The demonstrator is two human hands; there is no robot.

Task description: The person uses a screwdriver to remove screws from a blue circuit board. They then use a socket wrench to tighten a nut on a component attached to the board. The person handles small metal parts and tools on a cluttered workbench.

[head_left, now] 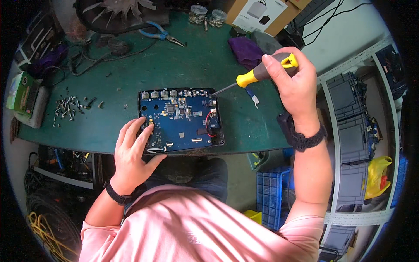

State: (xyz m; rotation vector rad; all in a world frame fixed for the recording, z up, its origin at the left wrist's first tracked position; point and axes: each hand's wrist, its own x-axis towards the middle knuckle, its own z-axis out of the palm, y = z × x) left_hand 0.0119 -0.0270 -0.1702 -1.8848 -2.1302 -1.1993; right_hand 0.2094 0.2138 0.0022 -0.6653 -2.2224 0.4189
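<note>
Pink cloth is filling the space nearest me: my shirt (196, 222) is facing the edge of the green desk (174, 70). My left hand (133, 142) is spreading its fingers over the left side of the black case (220, 137), with the thumb lying along its near edge, probably so the case isn't sliding. Whether I'm pinching it or only pressing, I cannot tell. The case is sitting flat at the front of the desk, right before me, and the blue circuit board (179, 120) is facing up inside it, leaving its parts and the red wire (207, 122) in plain sight.

My right hand (291, 81), well apart from the left, is closing around the yellow and grey handle of the screwdriver (246, 79). I'm holding it slanted, so the tip is pointing at the case's far right corner; whether it's sitting in a screw is too small to tell.

To the left, loose screws (69, 105) are lying in a patch, perhaps to stay within reach. Farther off, a purple cloth (245, 52) is lying crumpled, and the blue-handled pliers (160, 34) are resting clear of my working space. Beyond them, a cardboard box (279, 15) is standing at the far side.
</note>
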